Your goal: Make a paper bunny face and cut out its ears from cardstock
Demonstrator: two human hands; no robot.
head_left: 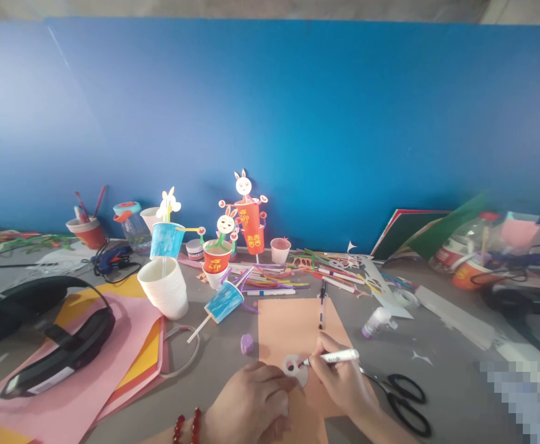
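Note:
My right hand (341,379) is closed round a white marker (343,356) with lettering on its barrel. Its tip meets a small white paper cutout (303,375), which carries a dark spot and a reddish one. My left hand (251,401), fingers curled and pressed together, holds the cutout at its left edge; a red bead bracelet is on that wrist. Beneath the cutout lies a peach-orange paper sheet (288,324). A black-tipped pen (322,305) rests across its top edge. Just left of the sheet is a small purple object (246,344).
Black-handled scissors (406,394) lie beside my right hand, with a glue stick (377,321) farther back. Stacked white cups (163,287), a blue cup on a stick (224,302) and rabbit-topped red cups (249,219) stand beyond. Headphones (57,333) cover coloured paper at left.

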